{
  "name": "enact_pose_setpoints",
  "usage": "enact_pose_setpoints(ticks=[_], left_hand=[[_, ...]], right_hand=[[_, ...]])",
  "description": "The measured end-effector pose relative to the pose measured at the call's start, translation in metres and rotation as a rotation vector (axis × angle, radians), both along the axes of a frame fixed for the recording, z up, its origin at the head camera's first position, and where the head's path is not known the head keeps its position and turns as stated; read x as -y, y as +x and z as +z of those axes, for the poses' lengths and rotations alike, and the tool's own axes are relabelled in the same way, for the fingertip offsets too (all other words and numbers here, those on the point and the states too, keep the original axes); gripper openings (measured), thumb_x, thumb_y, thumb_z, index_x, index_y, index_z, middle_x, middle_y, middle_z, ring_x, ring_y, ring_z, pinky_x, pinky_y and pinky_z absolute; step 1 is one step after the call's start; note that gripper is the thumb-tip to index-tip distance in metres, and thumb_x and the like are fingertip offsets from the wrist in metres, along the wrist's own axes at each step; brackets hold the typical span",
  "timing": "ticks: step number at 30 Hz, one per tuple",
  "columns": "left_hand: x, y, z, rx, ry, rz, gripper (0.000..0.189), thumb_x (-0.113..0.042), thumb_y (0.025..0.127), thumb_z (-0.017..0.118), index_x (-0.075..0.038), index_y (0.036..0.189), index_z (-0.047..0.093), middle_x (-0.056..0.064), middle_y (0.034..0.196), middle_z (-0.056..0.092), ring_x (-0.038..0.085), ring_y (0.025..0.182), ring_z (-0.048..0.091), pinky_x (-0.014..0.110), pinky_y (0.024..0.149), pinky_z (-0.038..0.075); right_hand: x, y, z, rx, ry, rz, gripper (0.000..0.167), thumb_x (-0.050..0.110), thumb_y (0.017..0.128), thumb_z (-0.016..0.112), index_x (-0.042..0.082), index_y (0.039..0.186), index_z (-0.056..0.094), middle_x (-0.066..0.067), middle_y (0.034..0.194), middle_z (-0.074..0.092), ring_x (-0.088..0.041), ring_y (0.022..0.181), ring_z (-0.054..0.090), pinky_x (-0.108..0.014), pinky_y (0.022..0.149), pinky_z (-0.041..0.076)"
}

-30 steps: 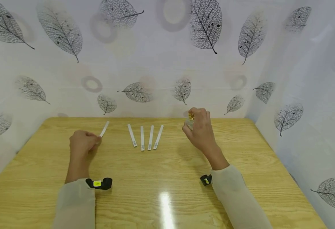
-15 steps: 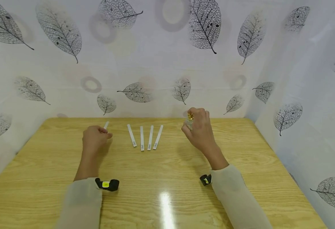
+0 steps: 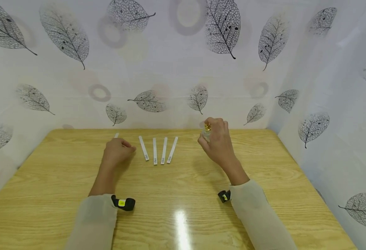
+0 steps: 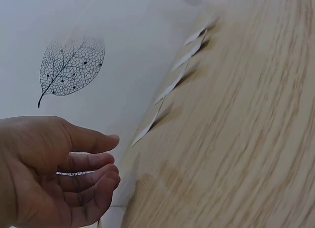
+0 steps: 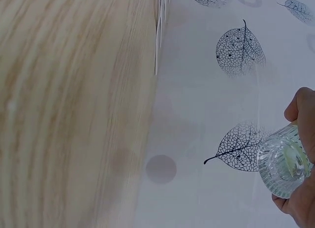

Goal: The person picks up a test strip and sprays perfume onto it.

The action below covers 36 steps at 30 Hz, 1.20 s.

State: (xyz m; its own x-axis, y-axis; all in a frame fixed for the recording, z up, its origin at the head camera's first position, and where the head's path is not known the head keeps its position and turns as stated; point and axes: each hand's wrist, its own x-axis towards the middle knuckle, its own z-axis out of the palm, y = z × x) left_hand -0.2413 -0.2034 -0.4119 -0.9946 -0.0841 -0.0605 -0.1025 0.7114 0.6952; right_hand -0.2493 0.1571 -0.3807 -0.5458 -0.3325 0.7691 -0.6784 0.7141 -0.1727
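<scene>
Left hand (image 3: 117,150) empty, fingers loosely bent, partly hiding a lone white paper strip (image 3: 116,135) and near four similar white paper strips (image 3: 155,151) on the yellow wood-grain worktop (image 3: 164,189). Right hand (image 3: 216,137) grips a clear ribbed-glass, gold-topped bottle (image 3: 206,135), raised. Judged step: between strips; next likely calls for a fine fingertip pinch. Dark print on the four strips' near ends: illegible from here.

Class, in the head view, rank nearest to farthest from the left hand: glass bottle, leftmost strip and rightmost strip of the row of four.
1. Leftmost strip: just right of the left hand.
2. Rightmost strip: right end of the four.
3. Glass bottle: farther right, in the right hand.
</scene>
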Motion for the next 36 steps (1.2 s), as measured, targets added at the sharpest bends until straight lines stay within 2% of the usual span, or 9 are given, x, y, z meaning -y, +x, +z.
enact_pose_setpoints(ticks=[4,7,10,14,21,26,33,36], left_hand=[[-0.003,-0.005,-0.003,0.038,-0.016,-0.049,0.041,-0.031,0.097,0.067,0.006,0.112,0.071,0.023,0.112,0.069,0.035,0.098,0.065,0.045,0.081,0.054],[-0.007,-0.007,-0.004,0.068,0.004,-0.091,0.039,-0.032,0.099,0.066,0.006,0.107,0.073,0.016,0.094,0.072,0.026,0.080,0.067,0.037,0.069,0.055],[-0.011,-0.008,-0.005,0.101,0.049,-0.120,0.037,-0.032,0.099,0.066,0.004,0.094,0.075,0.008,0.072,0.069,0.019,0.061,0.063,0.031,0.058,0.052],[-0.018,-0.009,-0.007,0.138,0.039,-0.130,0.040,-0.036,0.098,0.067,-0.002,0.077,0.073,0.003,0.060,0.063,0.016,0.053,0.057,0.028,0.051,0.047],[-0.025,-0.008,-0.009,0.125,-0.080,-0.135,0.043,-0.043,0.093,0.071,-0.009,0.068,0.070,-0.002,0.054,0.053,0.014,0.050,0.047,0.029,0.049,0.039],[-0.029,-0.006,-0.010,0.137,-0.121,-0.137,0.046,-0.046,0.089,0.076,-0.014,0.059,0.063,-0.005,0.052,0.046,0.012,0.051,0.036,0.029,0.049,0.033],[-0.028,-0.006,-0.006,0.143,-0.140,-0.111,0.032,-0.035,0.086,0.080,-0.009,0.069,0.070,0.002,0.067,0.060,0.017,0.060,0.050,0.030,0.054,0.042],[-0.023,-0.006,-0.005,0.144,-0.134,-0.095,0.027,-0.029,0.085,0.080,-0.006,0.073,0.072,0.003,0.067,0.061,0.018,0.061,0.053,0.031,0.054,0.044]], right_hand=[[0.000,0.000,0.000,-0.003,0.003,0.002,0.040,0.005,0.091,0.066,0.002,0.123,0.043,-0.019,0.108,0.047,-0.032,0.085,0.044,-0.047,0.077,0.035],[0.001,0.000,-0.001,-0.001,0.001,0.000,0.040,0.006,0.091,0.066,0.002,0.123,0.043,-0.019,0.108,0.047,-0.032,0.085,0.044,-0.047,0.078,0.035],[0.000,-0.001,-0.002,-0.006,0.002,-0.003,0.041,0.005,0.090,0.067,0.002,0.123,0.043,-0.019,0.108,0.047,-0.033,0.085,0.044,-0.047,0.077,0.036],[0.000,-0.001,-0.001,-0.010,0.008,-0.001,0.040,0.005,0.090,0.065,0.001,0.123,0.042,-0.019,0.108,0.046,-0.032,0.084,0.043,-0.047,0.076,0.035],[0.000,0.000,0.000,-0.009,0.009,0.003,0.039,0.006,0.091,0.065,0.001,0.123,0.042,-0.019,0.107,0.046,-0.032,0.084,0.042,-0.046,0.076,0.035],[0.000,0.000,0.001,-0.009,0.007,-0.002,0.042,0.005,0.090,0.067,0.001,0.123,0.042,-0.020,0.108,0.046,-0.032,0.084,0.042,-0.046,0.076,0.034],[0.001,0.001,0.002,0.012,0.008,-0.011,0.042,0.006,0.090,0.067,0.003,0.123,0.042,-0.019,0.109,0.046,-0.032,0.085,0.042,-0.046,0.076,0.035],[0.000,0.001,0.001,0.014,0.006,-0.010,0.042,0.005,0.089,0.067,0.003,0.123,0.042,-0.018,0.109,0.046,-0.032,0.086,0.043,-0.046,0.076,0.035]])
